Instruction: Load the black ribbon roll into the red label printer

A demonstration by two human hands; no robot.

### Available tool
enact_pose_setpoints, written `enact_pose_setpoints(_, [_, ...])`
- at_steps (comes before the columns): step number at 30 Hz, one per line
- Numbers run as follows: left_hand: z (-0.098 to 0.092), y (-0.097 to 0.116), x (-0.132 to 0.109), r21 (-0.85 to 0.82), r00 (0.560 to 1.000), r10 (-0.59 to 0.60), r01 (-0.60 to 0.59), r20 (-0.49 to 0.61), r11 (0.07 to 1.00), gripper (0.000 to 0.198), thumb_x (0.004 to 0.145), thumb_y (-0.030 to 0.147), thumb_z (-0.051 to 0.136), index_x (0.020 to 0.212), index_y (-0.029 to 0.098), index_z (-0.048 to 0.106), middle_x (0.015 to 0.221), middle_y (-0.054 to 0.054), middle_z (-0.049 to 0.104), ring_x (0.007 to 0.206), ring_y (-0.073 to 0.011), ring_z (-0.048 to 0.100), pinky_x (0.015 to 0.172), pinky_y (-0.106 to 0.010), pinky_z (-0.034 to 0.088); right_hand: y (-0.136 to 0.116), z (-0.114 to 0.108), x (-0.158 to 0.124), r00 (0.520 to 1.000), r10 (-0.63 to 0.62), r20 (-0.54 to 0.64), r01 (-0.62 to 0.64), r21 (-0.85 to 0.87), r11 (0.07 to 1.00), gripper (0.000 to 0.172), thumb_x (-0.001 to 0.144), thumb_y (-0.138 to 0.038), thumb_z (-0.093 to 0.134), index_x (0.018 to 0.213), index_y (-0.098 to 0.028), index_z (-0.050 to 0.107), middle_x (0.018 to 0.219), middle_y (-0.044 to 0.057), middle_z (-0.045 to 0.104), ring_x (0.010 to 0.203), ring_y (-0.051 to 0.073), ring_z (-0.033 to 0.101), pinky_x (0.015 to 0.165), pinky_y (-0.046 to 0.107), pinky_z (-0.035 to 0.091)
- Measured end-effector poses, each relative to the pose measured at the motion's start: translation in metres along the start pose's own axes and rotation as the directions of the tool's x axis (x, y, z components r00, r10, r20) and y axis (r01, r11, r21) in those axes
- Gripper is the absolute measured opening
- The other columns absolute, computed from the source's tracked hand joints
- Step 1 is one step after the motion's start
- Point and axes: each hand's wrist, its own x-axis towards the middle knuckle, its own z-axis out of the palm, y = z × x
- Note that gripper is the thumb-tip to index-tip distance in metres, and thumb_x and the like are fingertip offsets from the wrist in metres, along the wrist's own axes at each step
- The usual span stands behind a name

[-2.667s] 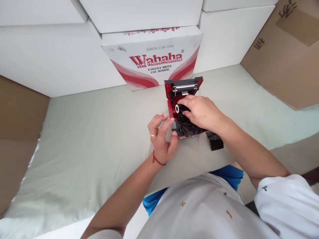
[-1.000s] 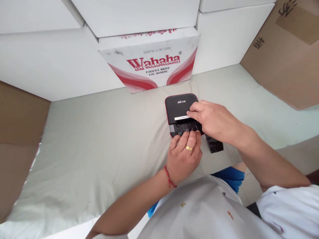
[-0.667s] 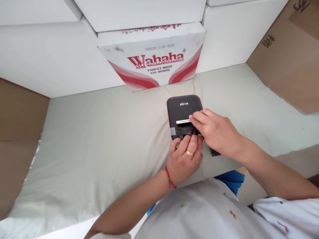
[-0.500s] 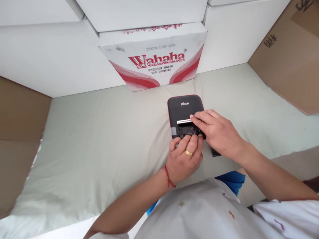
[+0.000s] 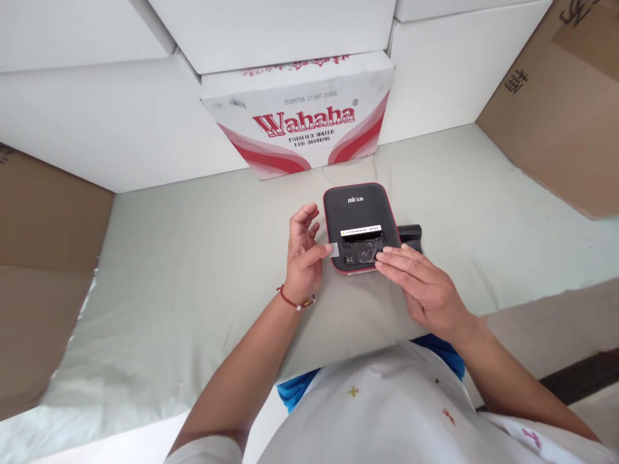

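Lying flat on the pale cloth (image 5: 207, 258), right of the frame's centre, the red-edged black device (image 5: 360, 214) faces up, leaving the dark film (image 5: 365, 252) in its slot within reach. At its left edge, the left hand (image 5: 304, 261) is spread, fingers loosely bent around nothing, thumb at the grey tab (image 5: 335, 250), perhaps to steady the device. The right hand (image 5: 428, 287) grips nothing visible; its straight fingers meet the lower right corner, whether pressing or merely resting I cannot tell.
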Motion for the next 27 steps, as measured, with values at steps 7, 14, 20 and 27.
enact_pose_setpoints(7, [0.003, -0.015, 0.005, -0.253, 0.970, -0.051, 0.113, 0.240, 0.961, 0.109, 0.072, 0.047, 0.096, 0.165, 0.053, 0.040, 0.183, 0.004, 0.037, 0.178, -0.0338, 0.019, 0.146, -0.056, 0.014, 0.003, 0.003, 0.003, 0.999, -0.001, -0.039, 0.003, 0.062, 0.998, 0.060, 0.101, 0.007, 0.053, 0.150, -0.022, 0.072, 0.139, 0.011, 0.082, 0.140, 0.021, 0.072, 0.126, 0.046, 0.055])
enact_pose_setpoints(14, [0.003, -0.020, 0.005, -0.282, 0.944, -0.076, 0.171, 0.320, 0.944, 0.113, 0.078, 0.050, 0.094, 0.170, 0.055, 0.029, 0.190, 0.004, 0.022, 0.180, -0.0343, 0.012, 0.146, -0.058, 0.015, 0.004, 0.002, 0.005, 0.999, 0.000, -0.053, 0.004, 0.082, 0.997, 0.053, 0.099, 0.006, 0.057, 0.140, -0.021, 0.077, 0.132, 0.011, 0.084, 0.134, 0.022, 0.075, 0.125, 0.046, 0.056])
enact_pose_setpoints(20, [0.006, -0.030, 0.005, -0.278, 0.947, -0.024, 0.117, 0.319, 0.953, 0.105, 0.082, 0.056, 0.090, 0.169, 0.052, 0.033, 0.189, 0.002, 0.023, 0.178, -0.0372, 0.015, 0.145, -0.060, 0.017, 0.015, -0.024, 0.050, 0.999, 0.043, 0.020, -0.045, 0.119, 0.992, 0.037, 0.108, -0.009, 0.055, 0.128, -0.028, 0.079, 0.122, 0.005, 0.086, 0.102, 0.018, 0.083, 0.101, 0.036, 0.066])
enact_pose_setpoints(27, [0.007, -0.033, 0.006, -0.278, 0.963, -0.065, 0.139, 0.261, 0.950, 0.108, 0.072, 0.059, 0.096, 0.164, 0.046, 0.044, 0.184, -0.002, 0.035, 0.174, -0.0385, 0.028, 0.143, -0.058, 0.025, 0.033, 0.002, 0.143, 0.788, 0.367, 0.494, -0.140, -0.436, 0.889, 0.027, 0.103, -0.021, 0.061, 0.117, -0.023, 0.084, 0.119, 0.011, 0.086, 0.098, 0.030, 0.080, 0.076, 0.039, 0.059])
